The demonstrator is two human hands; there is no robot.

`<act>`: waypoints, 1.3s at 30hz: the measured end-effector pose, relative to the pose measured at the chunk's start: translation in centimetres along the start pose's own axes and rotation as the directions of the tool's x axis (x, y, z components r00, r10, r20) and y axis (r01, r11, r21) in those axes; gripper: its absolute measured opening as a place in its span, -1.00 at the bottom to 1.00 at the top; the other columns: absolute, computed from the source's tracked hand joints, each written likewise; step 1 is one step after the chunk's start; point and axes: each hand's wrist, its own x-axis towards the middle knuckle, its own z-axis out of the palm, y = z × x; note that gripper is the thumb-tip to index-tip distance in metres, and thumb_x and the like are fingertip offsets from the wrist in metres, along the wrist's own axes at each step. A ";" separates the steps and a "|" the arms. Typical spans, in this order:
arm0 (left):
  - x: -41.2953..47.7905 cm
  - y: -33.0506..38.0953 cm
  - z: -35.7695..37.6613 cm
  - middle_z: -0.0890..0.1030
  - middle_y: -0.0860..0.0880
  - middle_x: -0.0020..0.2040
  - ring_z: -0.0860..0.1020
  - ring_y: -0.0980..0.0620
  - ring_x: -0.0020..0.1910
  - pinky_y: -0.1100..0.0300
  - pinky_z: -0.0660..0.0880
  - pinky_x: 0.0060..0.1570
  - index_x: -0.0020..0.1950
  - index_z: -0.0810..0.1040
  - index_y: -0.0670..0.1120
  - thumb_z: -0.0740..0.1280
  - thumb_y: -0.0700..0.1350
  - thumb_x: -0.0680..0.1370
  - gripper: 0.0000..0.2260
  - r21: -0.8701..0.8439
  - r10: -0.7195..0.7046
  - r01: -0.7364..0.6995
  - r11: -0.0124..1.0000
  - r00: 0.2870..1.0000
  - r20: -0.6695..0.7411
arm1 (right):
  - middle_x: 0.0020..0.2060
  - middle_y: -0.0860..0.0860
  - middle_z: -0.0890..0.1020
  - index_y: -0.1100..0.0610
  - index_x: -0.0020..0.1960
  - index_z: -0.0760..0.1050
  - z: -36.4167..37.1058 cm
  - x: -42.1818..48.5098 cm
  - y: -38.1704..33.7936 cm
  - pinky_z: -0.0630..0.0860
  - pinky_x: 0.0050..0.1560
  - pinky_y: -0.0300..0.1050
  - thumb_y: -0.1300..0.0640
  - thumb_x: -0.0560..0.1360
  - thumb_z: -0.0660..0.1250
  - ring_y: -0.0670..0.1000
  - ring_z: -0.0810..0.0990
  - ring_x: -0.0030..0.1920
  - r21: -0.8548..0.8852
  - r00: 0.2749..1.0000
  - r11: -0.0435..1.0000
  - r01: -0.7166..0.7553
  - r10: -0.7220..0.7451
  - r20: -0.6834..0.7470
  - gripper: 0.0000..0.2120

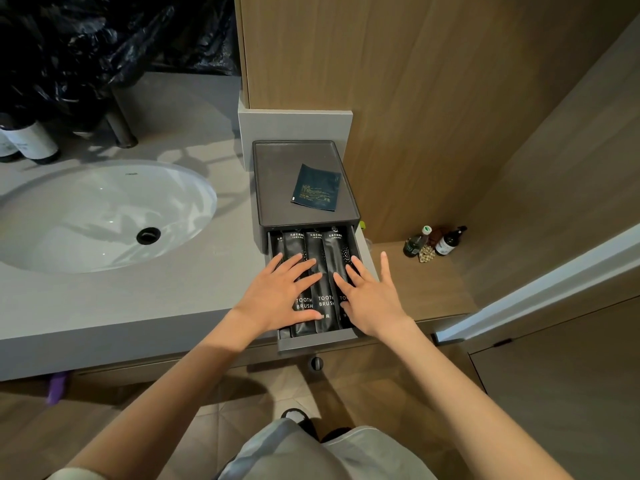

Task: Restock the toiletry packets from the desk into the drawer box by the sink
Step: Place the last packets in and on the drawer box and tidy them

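A dark grey drawer box (273, 188) stands on the counter to the right of the sink, its drawer (317, 342) pulled out toward me. Several black toothbrush packets (323, 261) lie side by side in the drawer. My left hand (280, 291) rests flat on the left packets, fingers spread. My right hand (372, 294) lies flat on the right packets and the drawer's right edge, fingers apart. Neither hand grips anything. One small dark square packet (317, 188) lies on the box's top.
A white oval sink (100, 216) is set in the grey counter (138, 306) at left, with bottles (31, 140) and a black plastic bag (104, 39) behind it. A wood panel rises right of the box. Small bottles (436, 241) stand on a lower wooden shelf.
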 end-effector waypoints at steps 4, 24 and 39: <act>-0.9 -0.4 -0.6 0.01 -0.08 0.58 -0.06 -0.08 0.56 -0.01 -0.17 0.49 0.56 0.02 0.02 -0.14 0.50 0.34 -0.10 -0.053 -0.040 0.038 0.998 0.999 -0.029 | 0.56 0.05 0.09 0.03 0.55 0.10 -0.7 0.0 0.6 -0.36 0.42 0.29 -0.02 0.64 0.04 0.07 -0.11 0.57 0.191 0.998 0.981 0.029 -0.016 -0.066 -0.50; -1.0 -1.3 -0.9 -0.14 -0.06 0.58 -0.32 -0.09 0.52 -0.08 -0.24 0.48 0.56 -0.14 0.07 0.30 0.38 0.37 -0.05 -0.140 -0.190 0.217 0.966 0.964 0.184 | 0.57 0.00 0.02 -0.11 0.56 -0.09 0.4 0.5 0.6 -0.34 0.49 0.18 -0.17 0.62 0.02 0.00 -0.01 0.56 0.248 0.992 0.961 0.123 -0.117 -0.039 -0.43; -0.4 -1.9 -2.0 0.46 -0.07 0.34 0.37 -0.08 0.35 0.05 0.32 0.32 0.47 0.32 0.00 0.22 0.18 0.54 -0.47 -0.403 -0.332 0.221 0.888 0.915 -0.230 | 0.29 -0.02 0.52 0.00 0.35 0.44 -4.9 5.2 3.7 0.49 0.21 0.07 0.05 0.58 0.22 0.03 0.44 0.30 0.622 0.878 0.770 0.141 0.193 -0.438 -0.66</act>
